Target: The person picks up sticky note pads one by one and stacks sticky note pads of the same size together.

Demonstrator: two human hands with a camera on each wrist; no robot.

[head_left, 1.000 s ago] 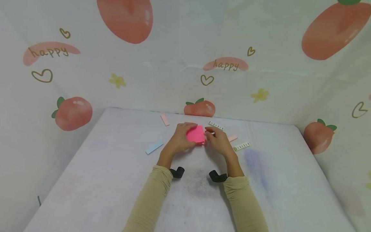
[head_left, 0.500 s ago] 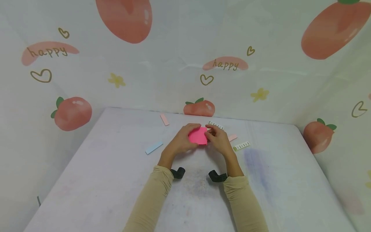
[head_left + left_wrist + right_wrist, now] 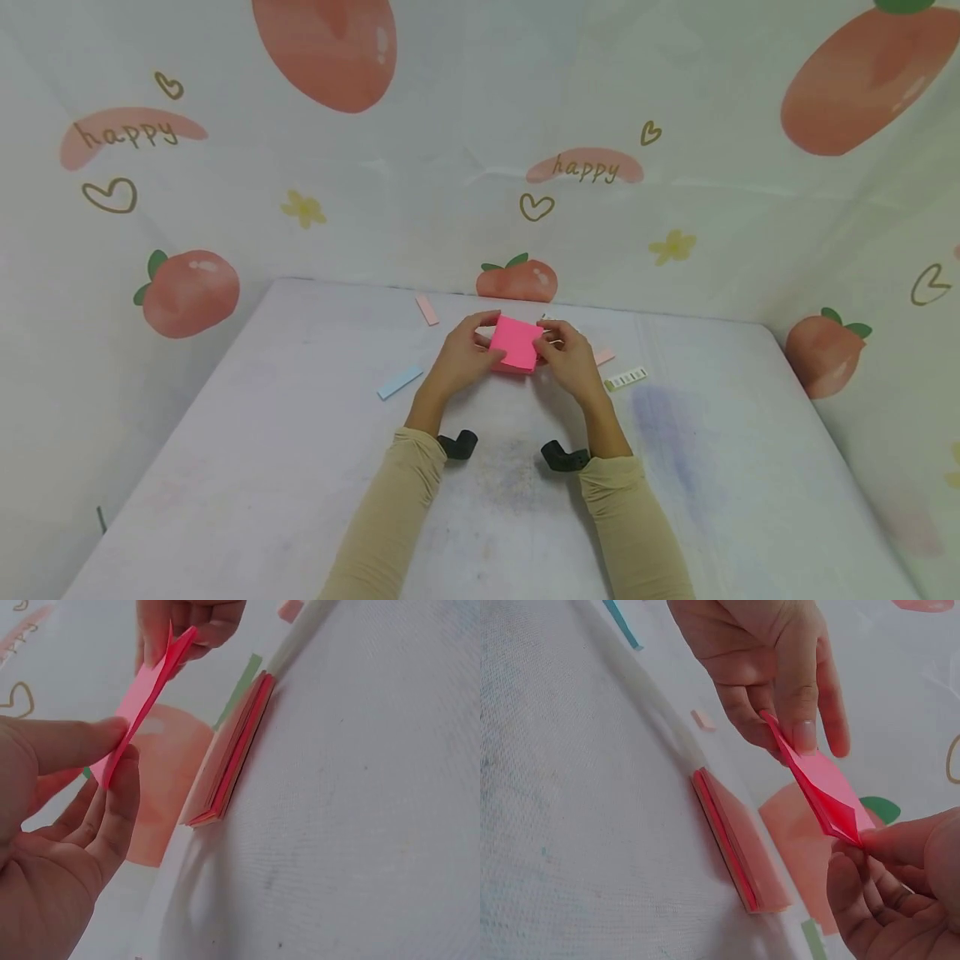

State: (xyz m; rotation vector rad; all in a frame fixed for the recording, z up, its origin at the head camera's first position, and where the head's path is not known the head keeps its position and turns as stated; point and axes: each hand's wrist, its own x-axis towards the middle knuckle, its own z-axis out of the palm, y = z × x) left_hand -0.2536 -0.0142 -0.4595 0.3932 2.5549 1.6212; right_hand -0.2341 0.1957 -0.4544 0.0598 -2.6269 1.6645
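Note:
A bright pink square sticky note pad (image 3: 517, 342) is held between both hands in the head view. My left hand (image 3: 461, 354) pinches its left side, thumb on the face and fingers behind. On the other side, my right hand (image 3: 568, 358) pinches the right edge between thumb and fingers. In the right wrist view, a top sheet (image 3: 832, 784) bows away from the rest near the right fingertips. Below the raised pad, a stack of pink and peach sticky note pads (image 3: 232, 754) lies on the table, apart from both hands.
Left of the hands lie a pale pink strip (image 3: 427, 309) and a light blue strip (image 3: 400, 382). To the right are another pink strip (image 3: 604, 357) and a patterned white strip (image 3: 626, 378). A second patterned strip is mostly hidden behind my right hand.
The pink pad shifts slightly right, then tilts up with its face toward the head camera. My left thumb moves from its near edge onto its face; the right hand stays nearly in place.

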